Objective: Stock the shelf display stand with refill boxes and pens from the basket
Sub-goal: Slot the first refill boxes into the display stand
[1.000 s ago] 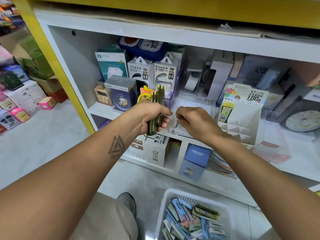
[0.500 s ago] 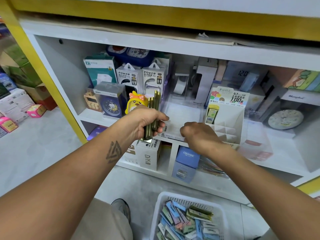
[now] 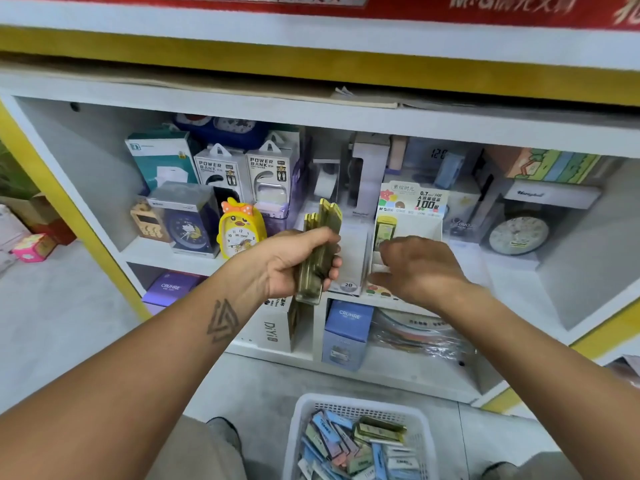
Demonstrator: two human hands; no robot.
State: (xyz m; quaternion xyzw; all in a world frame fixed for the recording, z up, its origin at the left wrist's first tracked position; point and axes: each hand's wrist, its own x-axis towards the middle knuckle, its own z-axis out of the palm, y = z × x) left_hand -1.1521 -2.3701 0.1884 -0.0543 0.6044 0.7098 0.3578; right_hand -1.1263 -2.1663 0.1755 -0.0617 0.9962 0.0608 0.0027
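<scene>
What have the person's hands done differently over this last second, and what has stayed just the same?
The right hand has moved away from the left, rightward to the white cardboard display stand, its fingers now loosely spread by the lower tiers. The left hand still grips the bundle of flat olive-green refill boxes upright. The white plastic basket of boxes on the floor looks untouched.

Olive-green refill boxes (image 3: pixel 320 251) w/ translucent ends; basket (image 3: pixel 420 422) white, its mix of boxes pale blue, pink, grey-green & olive. Display stand (image 3: pixel 408 220) white w/ black print and red/green flower marks on its header; chick clock (image 3: pixel 240 230) at 9 o'clock of the olive boxes is yellow w/ orange polka-dot bow. Shelf (image 3: pixel 166 252) white w/ yellow frame, red banner w/ white lettering up top; two CRUHRE boxes below, one purple, one blue.
</scene>
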